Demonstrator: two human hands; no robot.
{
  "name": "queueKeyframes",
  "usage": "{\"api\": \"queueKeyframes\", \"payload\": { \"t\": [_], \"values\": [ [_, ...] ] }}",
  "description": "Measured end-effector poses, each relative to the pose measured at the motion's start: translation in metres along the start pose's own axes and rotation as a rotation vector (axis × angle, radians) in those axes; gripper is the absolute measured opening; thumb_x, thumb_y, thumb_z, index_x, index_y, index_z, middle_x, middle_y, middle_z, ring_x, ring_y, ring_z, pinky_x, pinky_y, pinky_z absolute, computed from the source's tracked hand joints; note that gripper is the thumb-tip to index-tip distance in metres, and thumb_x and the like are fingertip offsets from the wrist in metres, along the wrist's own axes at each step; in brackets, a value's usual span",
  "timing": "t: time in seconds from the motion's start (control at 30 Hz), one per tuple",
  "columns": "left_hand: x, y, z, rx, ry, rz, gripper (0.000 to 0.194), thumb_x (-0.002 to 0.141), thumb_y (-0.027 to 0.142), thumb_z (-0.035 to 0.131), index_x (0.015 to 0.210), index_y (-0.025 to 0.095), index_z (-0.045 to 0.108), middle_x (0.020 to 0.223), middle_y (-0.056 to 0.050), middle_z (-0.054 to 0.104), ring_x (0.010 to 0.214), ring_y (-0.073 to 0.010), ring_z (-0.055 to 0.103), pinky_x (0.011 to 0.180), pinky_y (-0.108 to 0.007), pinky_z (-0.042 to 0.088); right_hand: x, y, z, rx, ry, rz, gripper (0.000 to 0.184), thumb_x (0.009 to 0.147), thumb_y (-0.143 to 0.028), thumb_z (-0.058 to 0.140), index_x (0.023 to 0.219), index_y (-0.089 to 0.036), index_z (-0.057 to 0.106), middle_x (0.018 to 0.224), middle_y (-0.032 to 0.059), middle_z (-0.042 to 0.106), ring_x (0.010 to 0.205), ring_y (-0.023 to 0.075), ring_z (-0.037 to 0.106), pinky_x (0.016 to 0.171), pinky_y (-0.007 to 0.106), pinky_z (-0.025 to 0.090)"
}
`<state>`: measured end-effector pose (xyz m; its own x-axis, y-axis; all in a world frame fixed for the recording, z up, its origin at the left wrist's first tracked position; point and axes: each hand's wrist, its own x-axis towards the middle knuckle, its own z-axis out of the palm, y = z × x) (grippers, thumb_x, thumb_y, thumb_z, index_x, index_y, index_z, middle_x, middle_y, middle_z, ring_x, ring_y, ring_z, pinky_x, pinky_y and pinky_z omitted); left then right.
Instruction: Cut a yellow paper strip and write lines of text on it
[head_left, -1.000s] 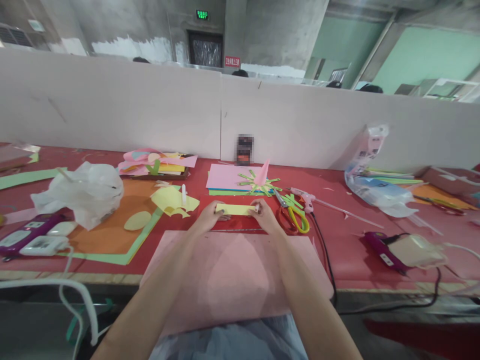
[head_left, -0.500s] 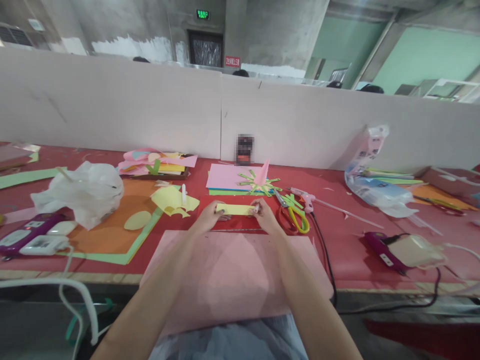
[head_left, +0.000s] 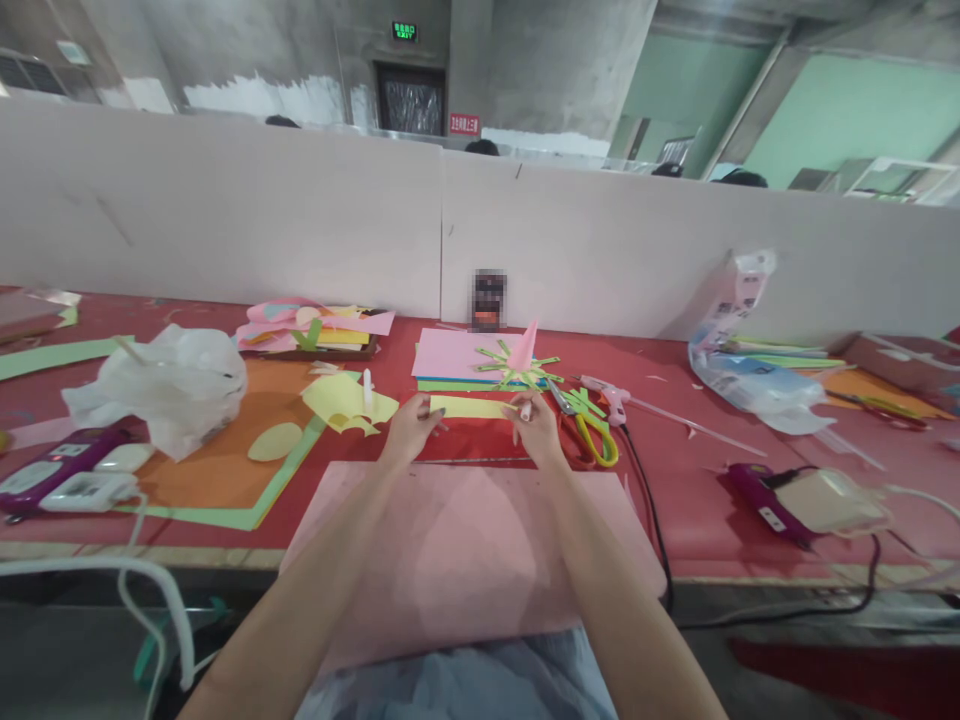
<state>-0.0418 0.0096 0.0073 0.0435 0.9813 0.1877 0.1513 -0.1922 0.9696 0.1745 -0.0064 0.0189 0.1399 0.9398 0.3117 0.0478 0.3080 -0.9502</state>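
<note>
A yellow paper strip [head_left: 471, 408] is stretched level between my two hands, above a red sheet [head_left: 476, 440]. My left hand [head_left: 411, 428] pinches its left end. At the other end, my right hand [head_left: 535, 428] grips the strip between closed fingers. A small pale stick-like thing [head_left: 526, 411] also shows in that hand, too small to name. Just beyond the strip stands a pink paper cone [head_left: 526, 350] ringed by green paper strips [head_left: 504, 362]. Yellow-handled scissors [head_left: 600, 440] lie right of my right hand.
A pink hot glue gun [head_left: 616, 400] with a black cord lies at the right. On the left are a yellow paper offcut [head_left: 346, 400], an orange sheet [head_left: 217, 470], a crumpled plastic bag [head_left: 169, 385] and a purple power strip [head_left: 64, 465]. A white partition [head_left: 300, 220] closes the back.
The yellow strip has risen slightly away from me and looks narrower, as if tipped. My right fingers have shifted, so the pale stick-like thing shows more.
</note>
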Motion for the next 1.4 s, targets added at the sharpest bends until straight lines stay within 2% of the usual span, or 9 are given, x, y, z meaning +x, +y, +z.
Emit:
{"api": "queueKeyframes", "payload": {
  "t": [0.17, 0.27, 0.37, 0.67, 0.83, 1.0, 1.23, 1.3, 1.4],
  "values": [
    [-0.005, 0.004, 0.002, 0.013, -0.063, 0.142, 0.012, 0.078, 0.024, 0.049, 0.09, 0.02, 0.05, 0.074, -0.001, 0.065, 0.072, -0.0196, 0.067, 0.063, -0.031, 0.053, 0.005, 0.007, -0.002, 0.155, -0.025, -0.11, 0.022, 0.067, -0.024, 0.063, 0.08, -0.024, 0.045, 0.068, -0.0032, 0.056, 0.066, 0.0163, 0.062, 0.054, 0.029, 0.05],
    [-0.012, 0.012, 0.002, 0.171, -0.119, 0.312, 0.017, 0.076, 0.013, 0.043, 0.08, 0.021, 0.058, 0.094, -0.002, 0.068, 0.095, -0.0179, 0.063, 0.086, -0.032, 0.047, 0.006, 0.007, -0.004, 0.138, -0.002, -0.189, 0.018, 0.069, -0.02, 0.058, 0.08, -0.023, 0.045, 0.075, -0.0002, 0.061, 0.075, 0.0176, 0.063, 0.067, 0.034, 0.051],
    [-0.016, 0.017, 0.002, 0.232, -0.144, 0.351, 0.02, 0.075, 0.01, 0.043, 0.071, 0.021, 0.06, 0.098, -0.002, 0.068, 0.098, -0.0174, 0.061, 0.086, -0.03, 0.046, 0.006, 0.005, -0.005, 0.102, 0.003, -0.239, 0.017, 0.068, -0.017, 0.056, 0.08, -0.023, 0.045, 0.076, 0.0008, 0.063, 0.075, 0.0182, 0.063, 0.071, 0.036, 0.05],
    [-0.012, 0.015, 0.0, 0.261, -0.055, 0.381, 0.023, 0.074, 0.006, 0.044, 0.072, 0.021, 0.062, 0.099, -0.001, 0.068, 0.094, -0.0158, 0.061, 0.082, -0.028, 0.047, 0.006, 0.001, -0.003, 0.12, 0.022, -0.301, 0.01, 0.072, -0.018, 0.052, 0.077, -0.023, 0.046, 0.07, -0.0008, 0.059, 0.07, 0.0172, 0.063, 0.07, 0.035, 0.049],
    [-0.011, 0.016, 0.0, 0.256, 0.009, 0.358, 0.034, 0.073, 0.005, 0.046, 0.097, 0.023, 0.062, 0.101, -0.001, 0.066, 0.091, -0.015, 0.062, 0.08, -0.028, 0.049, 0.006, 0.0, -0.004, 0.103, 0.025, -0.317, 0.012, 0.071, -0.015, 0.052, 0.078, -0.023, 0.046, 0.073, -0.0002, 0.061, 0.075, 0.0171, 0.063, 0.073, 0.034, 0.048],
    [-0.009, 0.013, 0.0, 0.237, 0.003, 0.34, 0.042, 0.073, 0.005, 0.047, 0.11, 0.023, 0.056, 0.101, -0.002, 0.066, 0.093, -0.0157, 0.061, 0.08, -0.03, 0.05, 0.007, 0.005, -0.005, 0.158, 0.006, -0.279, 0.014, 0.069, -0.014, 0.055, 0.078, -0.023, 0.046, 0.077, 0.0008, 0.062, 0.076, 0.0171, 0.064, 0.064, 0.03, 0.049],
    [-0.012, 0.018, -0.001, 0.301, -0.062, 0.414, 0.023, 0.074, 0.012, 0.051, 0.089, 0.023, 0.065, 0.102, -0.003, 0.064, 0.095, -0.017, 0.059, 0.079, -0.029, 0.048, 0.007, 0.002, -0.002, 0.138, 0.024, -0.234, 0.018, 0.069, -0.022, 0.061, 0.078, -0.023, 0.045, 0.077, 0.0006, 0.06, 0.076, 0.0173, 0.064, 0.067, 0.031, 0.05],
    [-0.013, 0.019, 0.0, 0.308, -0.044, 0.369, 0.011, 0.077, 0.023, 0.054, 0.082, 0.022, 0.064, 0.094, -0.003, 0.066, 0.089, -0.017, 0.06, 0.076, -0.027, 0.048, 0.007, 0.003, -0.001, 0.126, 0.052, -0.2, 0.021, 0.068, -0.027, 0.063, 0.08, -0.023, 0.046, 0.081, 0.0014, 0.058, 0.075, 0.0179, 0.063, 0.065, 0.033, 0.051],
    [-0.013, 0.021, 0.001, 0.342, 0.002, 0.26, 0.018, 0.08, 0.036, 0.053, 0.073, 0.021, 0.06, 0.078, -0.001, 0.065, 0.076, -0.0161, 0.06, 0.071, -0.025, 0.046, 0.009, 0.008, -0.003, 0.033, 0.103, -0.154, 0.026, 0.067, -0.032, 0.066, 0.082, -0.022, 0.047, 0.079, 0.0018, 0.056, 0.066, 0.0163, 0.059, 0.054, 0.03, 0.049]
  ]
}}
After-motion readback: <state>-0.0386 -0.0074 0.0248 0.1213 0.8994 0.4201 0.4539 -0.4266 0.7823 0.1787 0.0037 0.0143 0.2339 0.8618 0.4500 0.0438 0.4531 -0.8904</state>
